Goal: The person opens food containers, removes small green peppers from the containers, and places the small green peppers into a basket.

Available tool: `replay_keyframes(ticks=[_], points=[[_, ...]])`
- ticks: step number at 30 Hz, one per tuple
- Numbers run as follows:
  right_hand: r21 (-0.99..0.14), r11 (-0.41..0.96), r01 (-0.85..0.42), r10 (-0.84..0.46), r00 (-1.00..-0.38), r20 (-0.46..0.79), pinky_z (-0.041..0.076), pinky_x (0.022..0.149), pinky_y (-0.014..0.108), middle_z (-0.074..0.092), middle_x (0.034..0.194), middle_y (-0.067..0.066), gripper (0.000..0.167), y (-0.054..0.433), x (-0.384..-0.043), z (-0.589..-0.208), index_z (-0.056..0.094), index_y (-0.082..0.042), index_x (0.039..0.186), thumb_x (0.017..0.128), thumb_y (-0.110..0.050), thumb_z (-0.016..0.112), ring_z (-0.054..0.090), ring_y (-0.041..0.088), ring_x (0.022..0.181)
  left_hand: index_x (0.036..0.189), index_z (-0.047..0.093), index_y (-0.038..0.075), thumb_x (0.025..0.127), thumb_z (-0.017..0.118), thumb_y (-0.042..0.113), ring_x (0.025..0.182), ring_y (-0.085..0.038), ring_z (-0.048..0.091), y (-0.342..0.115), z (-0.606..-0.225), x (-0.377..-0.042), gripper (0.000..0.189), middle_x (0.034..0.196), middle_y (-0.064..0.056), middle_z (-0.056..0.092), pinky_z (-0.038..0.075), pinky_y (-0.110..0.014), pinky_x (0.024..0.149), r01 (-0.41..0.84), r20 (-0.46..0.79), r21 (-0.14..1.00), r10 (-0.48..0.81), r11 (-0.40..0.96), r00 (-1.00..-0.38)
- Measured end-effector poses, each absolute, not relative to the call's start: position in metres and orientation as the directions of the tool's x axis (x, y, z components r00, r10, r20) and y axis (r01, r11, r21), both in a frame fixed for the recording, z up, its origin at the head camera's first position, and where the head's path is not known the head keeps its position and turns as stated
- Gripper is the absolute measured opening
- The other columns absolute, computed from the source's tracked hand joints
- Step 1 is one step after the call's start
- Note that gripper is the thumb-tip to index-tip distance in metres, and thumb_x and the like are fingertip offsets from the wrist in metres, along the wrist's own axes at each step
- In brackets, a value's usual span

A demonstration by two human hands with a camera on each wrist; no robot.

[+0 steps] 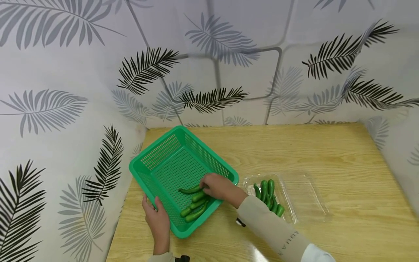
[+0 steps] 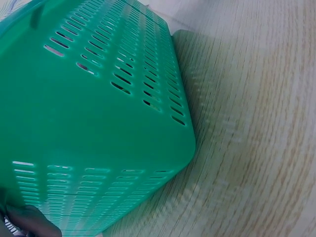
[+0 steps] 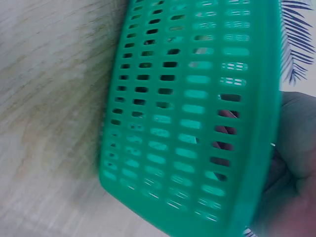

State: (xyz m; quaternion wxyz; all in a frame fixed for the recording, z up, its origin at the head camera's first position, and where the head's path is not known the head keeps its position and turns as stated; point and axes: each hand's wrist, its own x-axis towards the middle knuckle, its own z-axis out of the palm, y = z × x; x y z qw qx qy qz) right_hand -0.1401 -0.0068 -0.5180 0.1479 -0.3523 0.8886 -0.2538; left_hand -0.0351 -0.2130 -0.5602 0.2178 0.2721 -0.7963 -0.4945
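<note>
A green plastic basket [image 1: 183, 163] with slotted walls stands at an angle on the table. My left hand [image 1: 158, 222] holds its near-left rim, thumb at the rim and fingers along the outside. In the left wrist view a dark fingertip [image 2: 34, 219] shows against the slotted wall. My right hand [image 1: 217, 186] reaches over the right rim and pinches one end of a green chili pepper [image 1: 190, 190] inside the basket. Several more green peppers [image 1: 196, 214] lie together in its near corner. From the right wrist, the basket wall [image 3: 192, 108] hides most of the fingers.
Right of the basket, a clear plastic box [image 1: 289, 203] lies with its lid [image 1: 309, 196] folded out; several green peppers [image 1: 271, 189] are in it, partly behind my right sleeve. The wooden table [image 1: 353, 174] meets a leaf-patterned covering [image 1: 229, 72] at the back and sides.
</note>
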Motion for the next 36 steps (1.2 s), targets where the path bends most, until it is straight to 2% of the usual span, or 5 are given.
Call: replay_keyframes(ticks=[12,20,23,28,36], points=[[-0.536,0.561,-0.631,-0.665,-0.729,0.162,0.048,0.073,0.025,0.062,0.100,-0.002,0.014,0.038,-0.121,-0.478,0.067,-0.013,0.103,0.090,-0.014,0.063,0.059,0.012,0.087,0.145,0.025,0.008,0.100,0.040,0.033,0.060,-0.035,0.057,-0.212,-0.560,-0.034,0.053,0.074,-0.021,0.057,0.042,-0.029,0.047,-0.204,0.093,0.908,-0.649,0.366,-0.755],[-0.571,0.585,-0.576,-0.523,-0.806,0.278,0.049,0.072,0.025,0.062,0.096,-0.003,0.014,0.087,-0.107,-0.478,0.067,-0.011,0.102,0.088,-0.009,0.065,0.059,0.010,0.085,0.145,0.026,0.008,0.100,0.040,0.032,0.056,-0.026,0.055,-0.213,-0.559,-0.034,0.052,0.071,-0.017,0.055,0.042,-0.029,0.046,-0.217,0.094,0.899,-0.653,0.380,-0.752],[-0.587,0.632,-0.506,-0.435,-0.859,0.271,0.050,0.071,0.028,0.062,0.095,-0.002,0.013,0.106,-0.103,-0.483,0.067,-0.009,0.100,0.087,-0.008,0.066,0.060,0.012,0.084,0.144,0.026,0.007,0.100,0.040,0.032,0.054,-0.025,0.054,-0.212,-0.559,-0.035,0.052,0.070,-0.018,0.055,0.041,-0.029,0.046,-0.219,0.096,0.896,-0.651,0.386,-0.753],[-0.581,0.736,-0.349,-0.314,-0.935,0.164,0.050,0.070,0.034,0.062,0.095,0.003,0.015,0.132,-0.101,-0.499,0.066,-0.006,0.103,0.088,-0.009,0.063,0.061,0.019,0.083,0.144,0.026,0.007,0.100,0.040,0.032,0.060,-0.033,0.057,-0.212,-0.559,-0.034,0.053,0.073,-0.021,0.057,0.042,-0.029,0.047,-0.210,0.098,0.902,-0.652,0.378,-0.752],[-0.551,0.804,-0.225,-0.285,-0.958,-0.025,0.049,0.074,0.040,0.061,0.100,0.011,0.022,0.148,-0.099,-0.533,0.063,0.000,0.108,0.090,-0.011,0.062,0.059,0.027,0.089,0.143,0.027,0.005,0.100,0.040,0.031,0.054,-0.023,0.054,-0.212,-0.560,-0.035,0.053,0.071,-0.019,0.056,0.041,-0.027,0.046,-0.203,0.116,0.897,-0.652,0.393,-0.749]])
